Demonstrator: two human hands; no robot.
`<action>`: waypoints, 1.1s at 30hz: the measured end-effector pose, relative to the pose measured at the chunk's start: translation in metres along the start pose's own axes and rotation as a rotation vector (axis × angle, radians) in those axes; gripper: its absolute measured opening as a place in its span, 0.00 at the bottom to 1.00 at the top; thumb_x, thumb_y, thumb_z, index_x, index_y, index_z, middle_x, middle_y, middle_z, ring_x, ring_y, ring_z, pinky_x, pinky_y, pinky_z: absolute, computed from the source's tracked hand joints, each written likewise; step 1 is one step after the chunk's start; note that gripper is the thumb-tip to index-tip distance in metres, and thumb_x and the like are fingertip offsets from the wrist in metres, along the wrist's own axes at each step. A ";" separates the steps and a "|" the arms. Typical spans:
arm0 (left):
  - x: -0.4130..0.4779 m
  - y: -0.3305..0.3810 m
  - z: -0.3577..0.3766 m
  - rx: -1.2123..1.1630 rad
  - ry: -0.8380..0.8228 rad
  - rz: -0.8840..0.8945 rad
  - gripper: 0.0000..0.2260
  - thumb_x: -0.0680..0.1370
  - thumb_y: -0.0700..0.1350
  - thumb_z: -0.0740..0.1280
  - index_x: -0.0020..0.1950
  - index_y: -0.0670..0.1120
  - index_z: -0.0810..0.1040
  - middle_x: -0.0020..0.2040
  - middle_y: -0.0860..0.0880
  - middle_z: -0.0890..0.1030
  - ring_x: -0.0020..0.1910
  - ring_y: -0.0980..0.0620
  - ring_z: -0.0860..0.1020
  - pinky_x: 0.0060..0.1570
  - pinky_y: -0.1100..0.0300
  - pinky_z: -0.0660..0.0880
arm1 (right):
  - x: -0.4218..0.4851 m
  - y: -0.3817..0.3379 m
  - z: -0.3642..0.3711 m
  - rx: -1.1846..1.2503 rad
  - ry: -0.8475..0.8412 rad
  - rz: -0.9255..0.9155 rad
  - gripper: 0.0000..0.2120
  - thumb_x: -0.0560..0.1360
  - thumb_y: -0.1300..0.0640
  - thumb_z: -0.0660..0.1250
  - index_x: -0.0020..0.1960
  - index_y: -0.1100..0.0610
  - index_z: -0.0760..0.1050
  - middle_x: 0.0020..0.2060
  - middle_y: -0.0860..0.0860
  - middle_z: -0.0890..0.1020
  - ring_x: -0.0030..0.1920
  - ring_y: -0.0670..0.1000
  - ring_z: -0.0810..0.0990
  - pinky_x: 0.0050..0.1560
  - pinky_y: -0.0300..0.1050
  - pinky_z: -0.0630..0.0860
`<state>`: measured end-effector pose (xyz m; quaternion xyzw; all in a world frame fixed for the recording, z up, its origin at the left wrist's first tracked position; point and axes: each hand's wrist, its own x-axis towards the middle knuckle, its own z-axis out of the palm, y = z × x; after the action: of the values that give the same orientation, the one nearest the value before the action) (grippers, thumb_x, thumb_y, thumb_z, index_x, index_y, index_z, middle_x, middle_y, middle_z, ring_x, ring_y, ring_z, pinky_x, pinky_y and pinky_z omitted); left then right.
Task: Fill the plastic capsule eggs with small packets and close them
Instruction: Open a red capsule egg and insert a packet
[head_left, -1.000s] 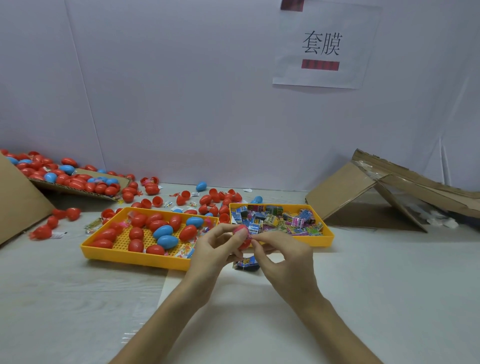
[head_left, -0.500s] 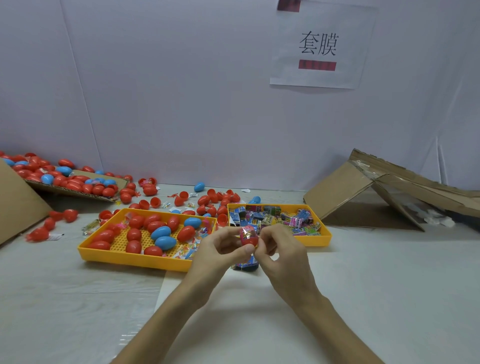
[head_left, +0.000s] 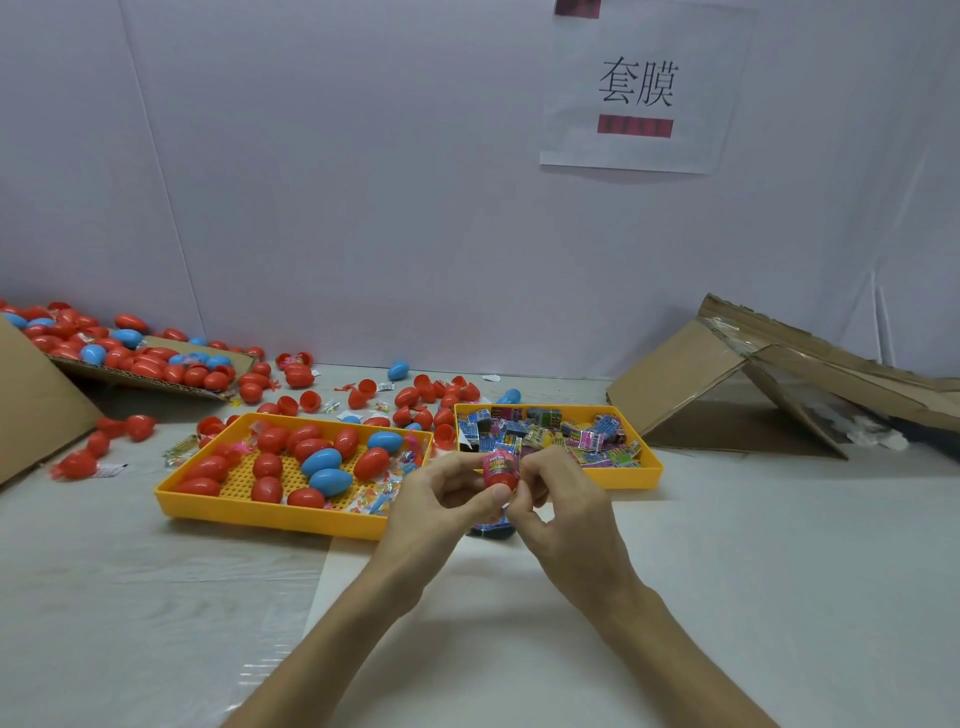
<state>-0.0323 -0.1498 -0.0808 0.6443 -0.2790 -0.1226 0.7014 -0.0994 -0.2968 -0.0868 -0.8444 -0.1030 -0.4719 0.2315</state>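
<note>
While closed eggs (head_left: 322, 460) lie in the egg tray (head_left: 260, 512) left of the packet tray (head_left: 644, 475), curled fingers (head_left: 462, 467) of left hand (head_left: 441, 501) and right hand (head_left: 563, 499) pinch a red egg half (head_left: 500, 478) just before it, packet (head_left: 501, 461) inside, uncapped; loose halves (head_left: 369, 387) behind await.

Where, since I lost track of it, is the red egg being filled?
In the head view the red egg is mid-frame, gripped between the left hand and right hand, in front of the packet tray.
</note>
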 end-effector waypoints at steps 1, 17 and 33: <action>0.000 -0.001 0.000 -0.001 0.002 0.005 0.14 0.74 0.45 0.76 0.59 0.48 0.82 0.47 0.49 0.86 0.48 0.53 0.85 0.44 0.63 0.80 | 0.000 0.000 0.000 0.003 0.000 -0.001 0.03 0.77 0.61 0.63 0.45 0.58 0.70 0.38 0.49 0.73 0.37 0.47 0.71 0.36 0.39 0.72; 0.000 -0.004 0.003 -0.006 0.075 0.011 0.12 0.76 0.42 0.74 0.57 0.54 0.80 0.45 0.57 0.86 0.47 0.59 0.84 0.41 0.67 0.79 | -0.004 -0.002 0.004 0.040 -0.056 -0.032 0.03 0.79 0.62 0.66 0.48 0.57 0.73 0.40 0.46 0.74 0.37 0.45 0.73 0.36 0.42 0.74; 0.005 0.005 -0.009 -0.336 -0.141 -0.083 0.20 0.76 0.46 0.70 0.68 0.50 0.76 0.53 0.44 0.86 0.52 0.48 0.85 0.49 0.59 0.81 | 0.008 0.004 -0.003 0.368 0.170 0.347 0.07 0.79 0.54 0.69 0.55 0.53 0.83 0.47 0.44 0.85 0.39 0.48 0.84 0.38 0.40 0.80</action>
<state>-0.0241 -0.1443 -0.0749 0.5188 -0.2763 -0.2411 0.7723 -0.0962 -0.3021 -0.0797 -0.7505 -0.0211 -0.4676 0.4666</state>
